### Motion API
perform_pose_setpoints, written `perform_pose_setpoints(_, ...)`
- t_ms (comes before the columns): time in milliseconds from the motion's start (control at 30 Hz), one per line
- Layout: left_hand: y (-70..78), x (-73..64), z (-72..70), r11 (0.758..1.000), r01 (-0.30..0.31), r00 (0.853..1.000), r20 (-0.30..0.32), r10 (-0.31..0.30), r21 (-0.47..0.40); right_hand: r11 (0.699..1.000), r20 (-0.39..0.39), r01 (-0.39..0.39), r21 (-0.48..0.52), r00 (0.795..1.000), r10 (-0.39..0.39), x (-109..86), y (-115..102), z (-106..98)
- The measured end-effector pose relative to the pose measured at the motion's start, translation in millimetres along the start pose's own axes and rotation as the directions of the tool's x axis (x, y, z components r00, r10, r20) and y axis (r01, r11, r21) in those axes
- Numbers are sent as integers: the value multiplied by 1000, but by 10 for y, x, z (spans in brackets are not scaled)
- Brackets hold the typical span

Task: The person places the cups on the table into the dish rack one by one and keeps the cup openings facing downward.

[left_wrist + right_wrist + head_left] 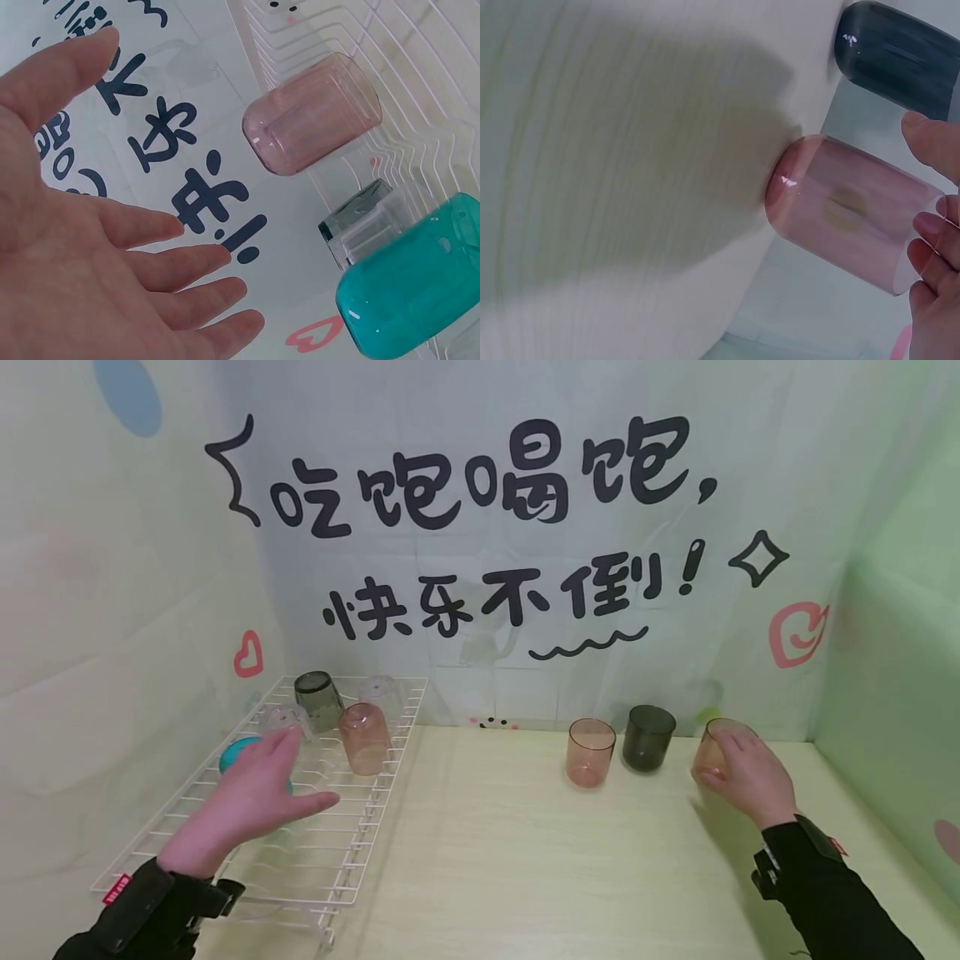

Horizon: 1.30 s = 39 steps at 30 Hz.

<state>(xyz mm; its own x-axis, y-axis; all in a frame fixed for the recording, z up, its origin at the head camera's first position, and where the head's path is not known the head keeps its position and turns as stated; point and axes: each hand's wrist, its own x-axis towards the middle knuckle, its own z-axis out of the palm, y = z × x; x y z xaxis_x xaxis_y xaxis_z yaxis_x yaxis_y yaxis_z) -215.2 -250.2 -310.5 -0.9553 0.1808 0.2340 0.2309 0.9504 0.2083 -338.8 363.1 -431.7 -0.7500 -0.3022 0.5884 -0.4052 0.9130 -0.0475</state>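
Note:
My left hand is spread above a white wire rack, its thumb out to the side and nothing held. Beneath and behind it is a teal cup, mostly covered by the hand in the head view. A pink cup rests upside down on the rack beside a dark grey cup. At the table's right, my right hand is at the rim of another pink cup standing upright. Its fingers are by the rim, while the thumb shows apart from the cup in the right wrist view.
A pink cup and a dark grey cup stand upright to the left of my right hand. Clear cups sit on the rack. A printed cloth hangs behind the pale table.

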Motion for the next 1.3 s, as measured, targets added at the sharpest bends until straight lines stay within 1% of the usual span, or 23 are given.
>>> perform_pose_setpoints(167, 80, -27, 1, 1000, -10, 1000, -2, 10, 0, 1000, 6, -6, -19, 1000, 6, -8, 3, 24)
perform_pose_setpoints(333, 128, -46, 8, 1000, -18, 1000, 4, 18, -10, 999, 19, -32, -40, 999, 33, -15, -14, 29)
perform_pose_setpoints(567, 185, -46, 32, 999, -33, 999, 6, 33, -13, 996, -18, -55, -72, 998, 54, -44, -66, -7)
perform_pose_setpoints(733, 237, 2, 65, 999, -45, 999, 14, 46, -14, 993, -5, -101, -68, 995, 101, -62, -86, -47)
perform_pose_setpoints(867, 308, 72, 102, 997, -72, 997, 11, 73, -24, 988, 21, -130, -83, 991, 132, -89, -92, -71)
perform_pose_setpoints(1067, 416, 131, 151, 991, -118, 993, -8, 117, -59, 993, -26, -102, -60, 995, 100, -144, -112, -75)
perform_pose_setpoints(1300, 506, 117, 200, 992, -98, 995, 17, 100, -81, 996, -30, -83, -30, 996, 82, -238, -162, -128)
